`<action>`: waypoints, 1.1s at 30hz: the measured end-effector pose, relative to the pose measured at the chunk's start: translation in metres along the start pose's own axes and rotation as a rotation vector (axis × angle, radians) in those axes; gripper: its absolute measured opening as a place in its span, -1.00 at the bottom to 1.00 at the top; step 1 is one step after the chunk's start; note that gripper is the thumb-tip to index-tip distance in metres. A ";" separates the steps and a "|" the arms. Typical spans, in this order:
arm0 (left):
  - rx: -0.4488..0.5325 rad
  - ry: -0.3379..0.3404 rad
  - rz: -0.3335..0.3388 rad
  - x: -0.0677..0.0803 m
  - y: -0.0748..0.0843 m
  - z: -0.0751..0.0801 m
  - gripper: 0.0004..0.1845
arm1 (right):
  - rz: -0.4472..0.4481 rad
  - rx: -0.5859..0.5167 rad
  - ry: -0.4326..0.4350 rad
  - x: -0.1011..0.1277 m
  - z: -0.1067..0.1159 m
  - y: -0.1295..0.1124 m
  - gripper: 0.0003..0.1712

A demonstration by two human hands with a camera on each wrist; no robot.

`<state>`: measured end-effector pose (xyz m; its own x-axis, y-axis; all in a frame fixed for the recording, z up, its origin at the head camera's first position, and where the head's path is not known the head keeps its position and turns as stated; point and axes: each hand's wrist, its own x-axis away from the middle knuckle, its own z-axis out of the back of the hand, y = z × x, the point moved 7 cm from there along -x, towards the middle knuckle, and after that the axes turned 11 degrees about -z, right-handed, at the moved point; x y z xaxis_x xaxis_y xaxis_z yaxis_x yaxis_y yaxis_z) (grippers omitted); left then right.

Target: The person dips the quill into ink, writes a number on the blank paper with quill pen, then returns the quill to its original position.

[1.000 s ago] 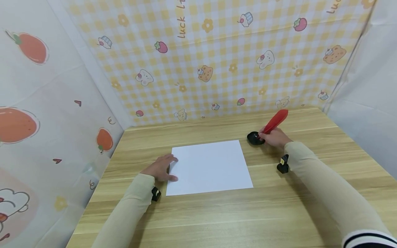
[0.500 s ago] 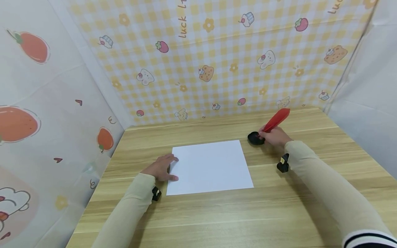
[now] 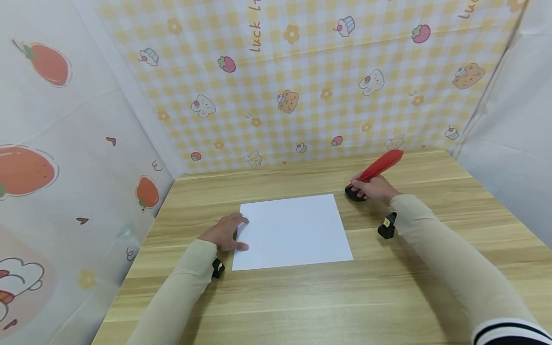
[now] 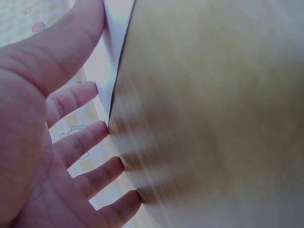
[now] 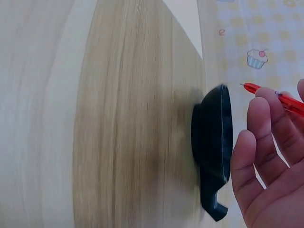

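Note:
In the head view my right hand (image 3: 376, 189) pinches a red feather pen (image 3: 385, 164), its plume slanting up to the right. Below those fingers lies a small black dish (image 3: 353, 195), partly covered by the hand. The right wrist view shows this dish (image 5: 213, 135) from the side, with a raised foot and a short bent handle. Just off its rim is the thin point of the red pen (image 5: 253, 88). My left hand (image 3: 224, 233) rests with spread fingers at the left edge of a white sheet of paper (image 3: 295, 232); the fingertips touch the tabletop in the left wrist view.
The wood-grain table (image 3: 302, 302) ends at a yellow checked cloth (image 3: 267, 81) behind. A white cloth printed with fruit (image 3: 99, 191) hangs on the left, and a plain white one (image 3: 513, 143) on the right. Each wrist carries a small black camera (image 3: 386, 227).
My right hand has shifted slightly left over the black dish, and the feather leans further over. The left hand and the paper have stayed put.

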<state>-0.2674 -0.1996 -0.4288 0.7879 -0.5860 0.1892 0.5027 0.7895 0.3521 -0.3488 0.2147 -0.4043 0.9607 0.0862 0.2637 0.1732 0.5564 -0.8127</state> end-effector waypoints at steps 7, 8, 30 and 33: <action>0.000 -0.012 0.000 0.001 0.002 0.003 -0.20 | 0.035 -0.049 -0.007 -0.001 -0.010 -0.008 -0.57; 0.000 -0.014 0.000 0.001 0.002 0.003 -0.20 | 0.039 -0.051 -0.011 -0.001 -0.012 -0.008 -0.57; -0.031 -0.003 -0.023 -0.004 0.003 0.009 -0.22 | -0.020 -0.161 -0.052 -0.011 -0.060 -0.026 -0.68; -0.023 -0.014 -0.012 -0.004 0.001 0.007 -0.22 | -0.017 -0.172 -0.073 -0.012 -0.070 -0.029 -0.68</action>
<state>-0.2721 -0.1979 -0.4226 0.7769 -0.5975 0.1984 0.5199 0.7866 0.3330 -0.3505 0.1393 -0.4206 0.9401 0.1409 0.3103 0.2300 0.4097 -0.8827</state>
